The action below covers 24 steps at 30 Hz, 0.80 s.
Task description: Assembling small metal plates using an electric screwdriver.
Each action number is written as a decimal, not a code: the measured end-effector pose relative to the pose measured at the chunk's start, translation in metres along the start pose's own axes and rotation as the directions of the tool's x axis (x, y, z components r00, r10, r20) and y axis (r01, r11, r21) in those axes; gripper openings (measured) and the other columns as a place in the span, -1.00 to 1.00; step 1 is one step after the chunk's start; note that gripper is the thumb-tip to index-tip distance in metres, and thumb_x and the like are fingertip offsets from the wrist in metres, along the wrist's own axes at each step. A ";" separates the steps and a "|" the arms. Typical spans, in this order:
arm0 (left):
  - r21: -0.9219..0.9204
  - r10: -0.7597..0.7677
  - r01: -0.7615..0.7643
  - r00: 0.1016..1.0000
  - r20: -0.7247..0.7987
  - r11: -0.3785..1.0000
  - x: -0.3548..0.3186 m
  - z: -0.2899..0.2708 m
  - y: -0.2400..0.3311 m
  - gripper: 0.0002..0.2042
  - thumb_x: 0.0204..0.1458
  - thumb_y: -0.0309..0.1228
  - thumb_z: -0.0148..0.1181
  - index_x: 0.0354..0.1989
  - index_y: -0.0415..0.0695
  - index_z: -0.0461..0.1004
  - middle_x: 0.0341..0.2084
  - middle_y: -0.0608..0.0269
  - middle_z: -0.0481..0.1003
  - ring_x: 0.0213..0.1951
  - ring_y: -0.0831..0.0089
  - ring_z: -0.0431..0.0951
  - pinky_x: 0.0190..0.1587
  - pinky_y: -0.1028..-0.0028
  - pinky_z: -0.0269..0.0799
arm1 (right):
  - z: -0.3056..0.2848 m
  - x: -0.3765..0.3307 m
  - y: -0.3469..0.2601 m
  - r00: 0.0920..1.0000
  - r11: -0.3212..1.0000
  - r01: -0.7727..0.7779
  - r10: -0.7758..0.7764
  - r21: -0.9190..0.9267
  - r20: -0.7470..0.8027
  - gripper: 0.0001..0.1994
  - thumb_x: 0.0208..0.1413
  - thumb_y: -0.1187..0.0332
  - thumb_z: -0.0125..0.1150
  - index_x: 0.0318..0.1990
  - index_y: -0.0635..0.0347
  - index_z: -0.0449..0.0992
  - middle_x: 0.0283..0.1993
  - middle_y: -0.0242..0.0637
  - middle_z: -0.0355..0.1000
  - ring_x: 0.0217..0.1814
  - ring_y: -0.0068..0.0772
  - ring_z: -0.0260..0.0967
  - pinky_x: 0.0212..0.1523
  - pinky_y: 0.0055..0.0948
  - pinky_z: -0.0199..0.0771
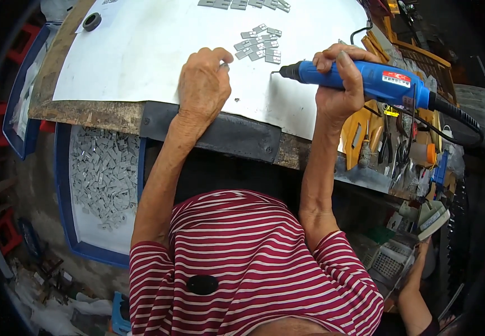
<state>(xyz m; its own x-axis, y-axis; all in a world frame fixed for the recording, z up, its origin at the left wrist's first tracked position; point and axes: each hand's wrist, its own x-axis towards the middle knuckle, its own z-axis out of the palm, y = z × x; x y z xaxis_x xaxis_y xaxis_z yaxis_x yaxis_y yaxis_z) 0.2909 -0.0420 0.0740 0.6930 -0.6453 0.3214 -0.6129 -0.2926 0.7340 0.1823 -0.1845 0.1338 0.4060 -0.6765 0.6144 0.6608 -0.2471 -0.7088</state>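
Observation:
My right hand (pixel 340 92) is wrapped round a blue corded rotary grinder (pixel 374 78), held level above the right part of the white sheet (pixel 125 61). Its thin bit points left, towards my other hand. My left hand (pixel 203 81) is closed over the sheet near the bench's front edge, fingers curled. A speck of grey shows at its fingertips; what they hold is mostly hidden. Beyond both hands lies a loose group of small flat grey pieces (pixel 258 43). More grey pieces (pixel 242 4) stand in a row at the far edge of view.
A blue tray (pixel 63 190) full of grey pieces sits below the bench at left. A black ring (pixel 92 22) lies far left on the sheet. Hand tools, including pliers (pixel 386 147), crowd the right. Another person's arm (pixel 413 305) reaches in at lower right.

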 end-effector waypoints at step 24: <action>-0.139 0.094 -0.094 0.996 -0.007 0.986 -0.006 0.028 0.029 -0.78 -0.26 -0.45 0.21 -0.37 -0.19 0.43 -0.39 0.18 0.36 -0.27 0.30 0.26 -0.18 0.37 0.20 | 0.000 -0.006 -0.023 0.997 0.972 -0.077 0.080 0.223 -0.007 -0.83 -0.12 0.46 -0.02 -0.30 0.22 0.32 -0.47 -0.12 0.38 -0.57 -0.45 0.32 -0.43 -0.30 0.34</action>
<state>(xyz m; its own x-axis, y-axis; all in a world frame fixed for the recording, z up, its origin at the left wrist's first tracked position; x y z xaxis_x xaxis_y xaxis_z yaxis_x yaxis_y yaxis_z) 0.2583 -0.0662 0.0764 0.6348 -0.6653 0.3928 -0.6164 -0.1295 0.7767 0.1644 -0.1750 0.1467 0.4534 -0.6988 0.5533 0.7520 -0.0334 -0.6583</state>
